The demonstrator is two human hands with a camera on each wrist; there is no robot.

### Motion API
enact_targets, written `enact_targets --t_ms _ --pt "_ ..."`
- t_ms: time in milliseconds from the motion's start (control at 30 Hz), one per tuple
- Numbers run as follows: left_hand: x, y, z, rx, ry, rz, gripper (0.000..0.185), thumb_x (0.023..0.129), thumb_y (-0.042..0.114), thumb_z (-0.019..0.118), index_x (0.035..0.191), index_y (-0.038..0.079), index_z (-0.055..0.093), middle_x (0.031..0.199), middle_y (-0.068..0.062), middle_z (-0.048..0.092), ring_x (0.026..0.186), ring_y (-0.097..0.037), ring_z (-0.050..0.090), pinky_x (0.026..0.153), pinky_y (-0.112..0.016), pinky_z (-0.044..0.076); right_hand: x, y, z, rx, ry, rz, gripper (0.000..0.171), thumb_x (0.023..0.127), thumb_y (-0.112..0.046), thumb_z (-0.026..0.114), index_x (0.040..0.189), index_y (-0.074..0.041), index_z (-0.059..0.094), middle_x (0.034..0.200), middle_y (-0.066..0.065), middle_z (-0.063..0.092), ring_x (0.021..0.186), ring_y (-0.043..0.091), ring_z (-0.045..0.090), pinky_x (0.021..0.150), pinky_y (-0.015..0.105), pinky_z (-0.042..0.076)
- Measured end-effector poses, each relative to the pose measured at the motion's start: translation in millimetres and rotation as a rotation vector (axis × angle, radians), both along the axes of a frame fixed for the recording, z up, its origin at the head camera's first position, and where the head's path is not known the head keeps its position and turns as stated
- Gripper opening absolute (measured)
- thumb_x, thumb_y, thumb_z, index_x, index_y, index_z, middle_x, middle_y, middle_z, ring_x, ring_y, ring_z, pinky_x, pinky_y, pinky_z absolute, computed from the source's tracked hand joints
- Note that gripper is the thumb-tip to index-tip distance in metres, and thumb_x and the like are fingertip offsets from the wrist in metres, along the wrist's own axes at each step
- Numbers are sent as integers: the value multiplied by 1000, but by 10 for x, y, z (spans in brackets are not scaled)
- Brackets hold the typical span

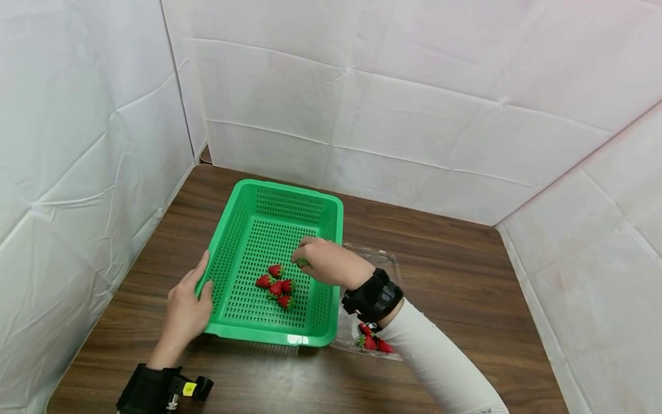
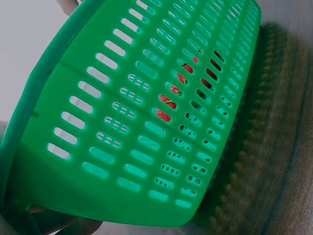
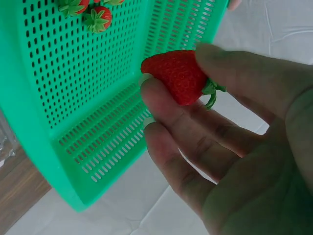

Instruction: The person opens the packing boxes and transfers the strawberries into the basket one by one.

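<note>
A strawberry [image 3: 177,76] is pinched between the thumb and fingers of my right hand [image 1: 331,261], over the inside of a green plastic basket [image 1: 269,333]. In the head view that hand mostly covers the berry, leaving a bit of green leaf visible. Several red strawberries [image 1: 276,288] with green tops lie clustered on the basket's slotted floor. My left hand [image 1: 188,307] holds the basket's left rim. From the left wrist, the basket's slotted side wall [image 2: 122,127] fills most of the picture, with red berries glimpsed through its holes.
Right of the basket, partly under the right arm, lies a clear plastic tray [image 1: 349,339] with a few strawberries [image 1: 368,342] near its front. The brown wooden table [image 1: 455,276] is bordered by white sheet walls [image 1: 403,109] at the back and both sides.
</note>
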State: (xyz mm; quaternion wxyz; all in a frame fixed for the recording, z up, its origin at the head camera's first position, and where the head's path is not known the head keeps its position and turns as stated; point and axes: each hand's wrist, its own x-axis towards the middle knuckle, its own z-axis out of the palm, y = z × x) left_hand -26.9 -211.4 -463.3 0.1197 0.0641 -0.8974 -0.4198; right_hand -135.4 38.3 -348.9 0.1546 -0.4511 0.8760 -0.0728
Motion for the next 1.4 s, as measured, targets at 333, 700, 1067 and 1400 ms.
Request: enact_targets --t_ms 333,700,1067,1400 --pt "0 3 -5 -8 17 3 62 96 -1 52 152 12 31 139 -32 48 45 -13 47 57 -34 37 -66 -178 -67 92 86 23 26 96 -6 56 116 -16 71 119 3 68 112 16 62 88 28 51" --pt "-4 4 -5 -10 37 5 62 95 -2 53 152 10 33 137 -33 49 59 -27 63 63 -43 44 -122 -329 -171 116 62 21 28 94 -2 57 114 -14 72 117 3 69 110 17 63 89 27 50" --pt "-2 0 2 1 14 9 62 96 -1 52 152 12 31 139 -32 48 84 -45 66 70 -52 47 -120 -490 -240 158 15 23 26 92 7 55 97 -14 69 94 -1 64 81 10 52 69 22 37" --pt "-2 0 -3 1 12 11 62 96 -1 52 152 13 31 139 -32 48 82 -43 66 71 -52 47 -122 -619 -352 195 -18 46 26 93 5 56 99 -11 75 102 2 71 82 10 61 71 19 46"
